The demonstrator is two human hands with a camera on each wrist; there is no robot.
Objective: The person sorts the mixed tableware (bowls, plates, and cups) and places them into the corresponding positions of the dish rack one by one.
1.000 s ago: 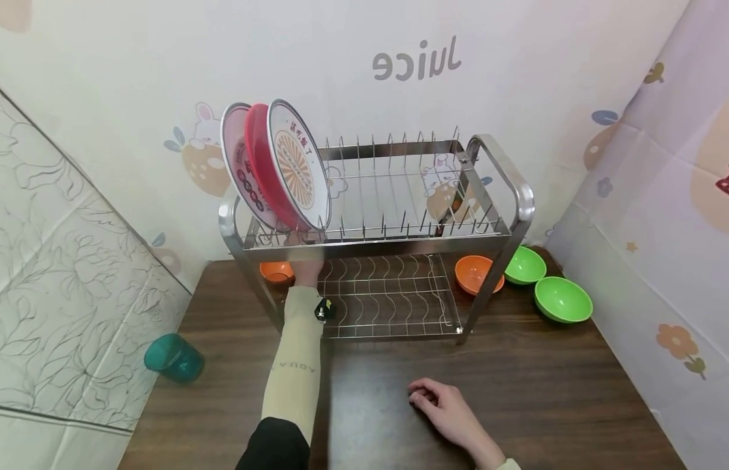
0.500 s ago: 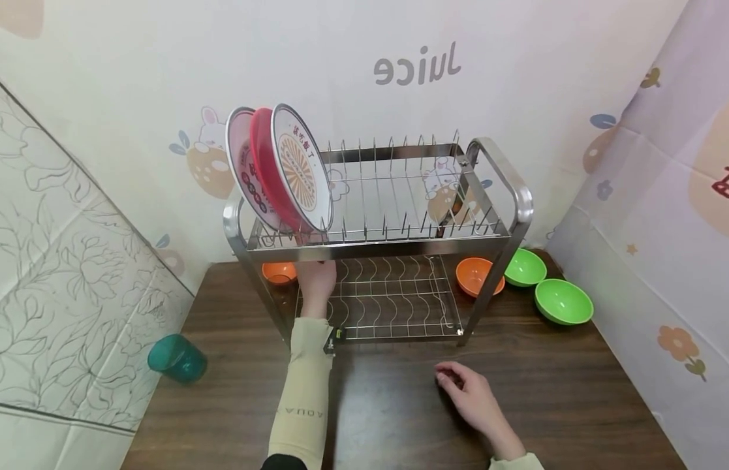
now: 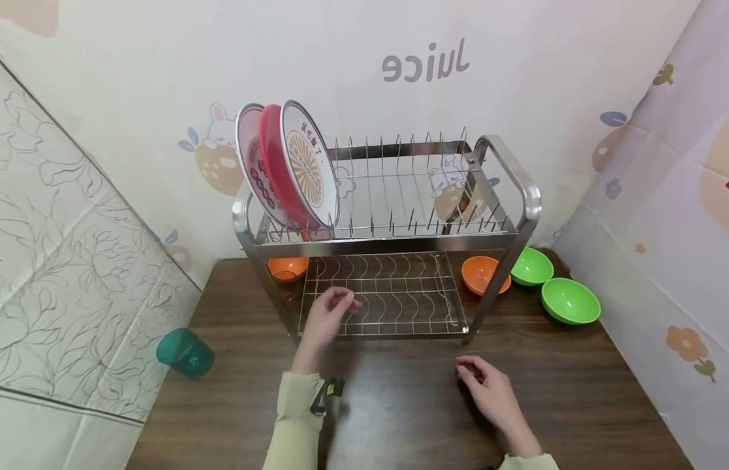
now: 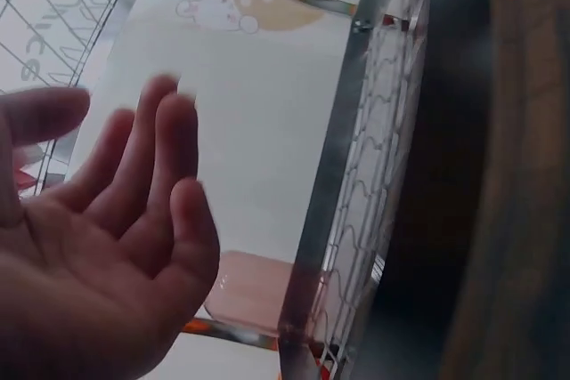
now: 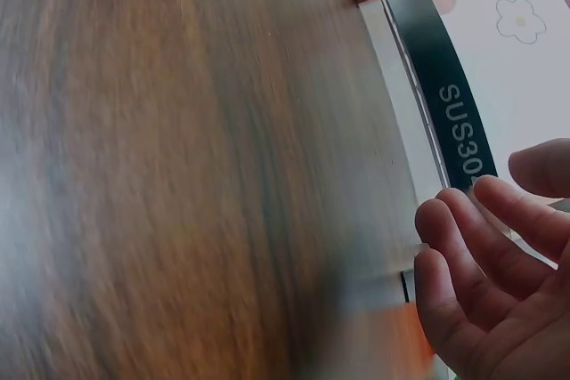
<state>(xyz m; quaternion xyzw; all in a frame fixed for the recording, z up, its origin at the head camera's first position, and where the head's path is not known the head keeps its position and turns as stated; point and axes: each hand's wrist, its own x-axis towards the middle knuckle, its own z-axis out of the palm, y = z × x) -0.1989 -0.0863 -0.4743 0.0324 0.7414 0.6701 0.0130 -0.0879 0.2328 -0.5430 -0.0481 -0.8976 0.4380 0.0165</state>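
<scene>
My left hand (image 3: 329, 314), empty and loosely curled, hovers in front of the lower tier (image 3: 393, 287) of a metal dish rack (image 3: 387, 247). In the left wrist view its fingers (image 4: 178, 144) are relaxed. My right hand (image 3: 487, 388) stays low over the table before the rack's right side, fingers softly bent around nothing. On the upper tier, at the left end, lean a white plate (image 3: 324, 186) with an orange fan pattern, a red dish (image 3: 276, 156) and a pale pink patterned plate (image 3: 249, 153). A pinkish see-through thing (image 4: 254, 291) shows past the left hand.
An orange bowl (image 3: 288, 267) sits behind the rack's left leg, another orange bowl (image 3: 480, 274) by the right leg, partly hidden. Two green bowls (image 3: 570, 300) stand at the far right. A teal cup (image 3: 186, 352) lies tilted at the left table edge. Patterned cloth walls surround the table.
My left hand has drawn back from under the plates toward the front of the rack, leaving all three dishes standing. My right hand has shifted a little rightward.
</scene>
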